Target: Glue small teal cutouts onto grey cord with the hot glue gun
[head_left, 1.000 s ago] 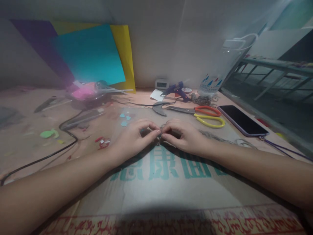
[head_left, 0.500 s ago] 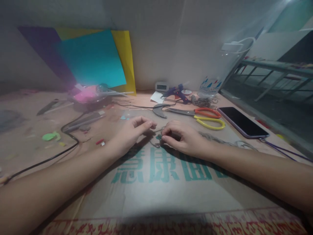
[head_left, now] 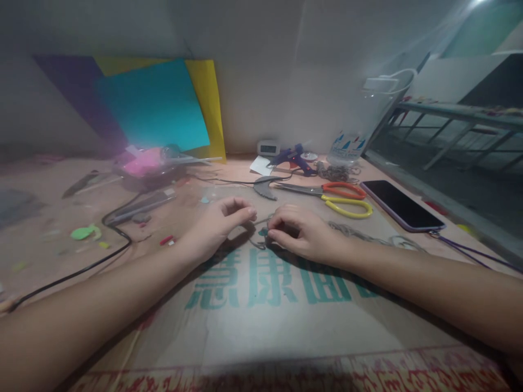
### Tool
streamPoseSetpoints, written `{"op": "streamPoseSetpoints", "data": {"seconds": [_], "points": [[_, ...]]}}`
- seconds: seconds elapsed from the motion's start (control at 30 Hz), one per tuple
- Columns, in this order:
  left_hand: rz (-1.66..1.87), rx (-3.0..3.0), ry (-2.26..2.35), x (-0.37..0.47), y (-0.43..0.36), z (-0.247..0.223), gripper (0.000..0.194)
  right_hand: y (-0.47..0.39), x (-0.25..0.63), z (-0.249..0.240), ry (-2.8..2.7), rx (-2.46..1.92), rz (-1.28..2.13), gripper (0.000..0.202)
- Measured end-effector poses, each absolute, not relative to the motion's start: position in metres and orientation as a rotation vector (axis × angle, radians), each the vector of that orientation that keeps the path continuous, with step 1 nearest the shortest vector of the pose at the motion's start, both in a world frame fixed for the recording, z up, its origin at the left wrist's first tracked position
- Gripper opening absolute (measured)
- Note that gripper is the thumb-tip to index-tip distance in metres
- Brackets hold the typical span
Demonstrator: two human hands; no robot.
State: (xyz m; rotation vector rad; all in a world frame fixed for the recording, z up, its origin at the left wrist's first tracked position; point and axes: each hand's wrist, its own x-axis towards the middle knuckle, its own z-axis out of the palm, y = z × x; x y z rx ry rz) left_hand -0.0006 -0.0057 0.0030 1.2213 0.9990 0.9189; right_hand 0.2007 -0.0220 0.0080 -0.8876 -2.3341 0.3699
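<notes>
Over the cardboard, my left hand (head_left: 223,224) has thumb and fingertips pressed together; anything between them is too small to make out. Just to its right, my right hand (head_left: 304,231) is closed in a pinch on a thin grey cord (head_left: 258,244). A loop of this cord curls out between the hands, beside a small teal piece (head_left: 262,232) at the right fingertips. More grey cord (head_left: 359,233) trails off behind the right wrist. Beyond the hands lie scissors (head_left: 347,198) with one red and one yellow handle, and a grey crescent-shaped piece (head_left: 265,187).
A purple glue gun (head_left: 294,159), a small digital clock (head_left: 268,147) and a clear plastic container (head_left: 346,149) stand along the wall. At right lies a phone (head_left: 402,206). A black cable (head_left: 81,270) crosses the left side among scraps. Coloured sheets (head_left: 155,109) lean behind.
The view has shifted slightly. Both hands keep nearly the same pose and place, with the left fingertips a little lower and the cord still between the hands.
</notes>
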Motion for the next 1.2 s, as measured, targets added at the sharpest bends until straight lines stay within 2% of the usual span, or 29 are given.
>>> {"op": "streamPoseSetpoints", "data": {"seconds": [0.2, 0.37, 0.77, 1.0, 1.2], "points": [[0.903, 1.347, 1.056, -0.0021, -0.006, 0.0033, 0.026, -0.0231, 0.2002, 0.0094, -2.342, -0.898, 0.367, 0.004], [1.012, 1.568, 1.105, -0.0041, -0.0034, 0.0033, 0.016, -0.0235, 0.201, 0.0097, -2.346, -0.9, 0.366, 0.005], [1.04, 1.546, 0.996, -0.0034, -0.0014, 0.0009, 0.011, -0.023, 0.2011, 0.0101, -2.352, -0.889, 0.362, 0.005], [1.04, 1.223, 1.009, -0.0006, -0.0082, 0.005, 0.027, -0.0232, 0.2007, 0.0093, -2.344, -0.889, 0.367, 0.004], [1.019, 1.431, 1.143, -0.0019, -0.0068, 0.0069, 0.033, -0.0231, 0.2015, 0.0096, -2.33, -0.899, 0.374, 0.005]]}}
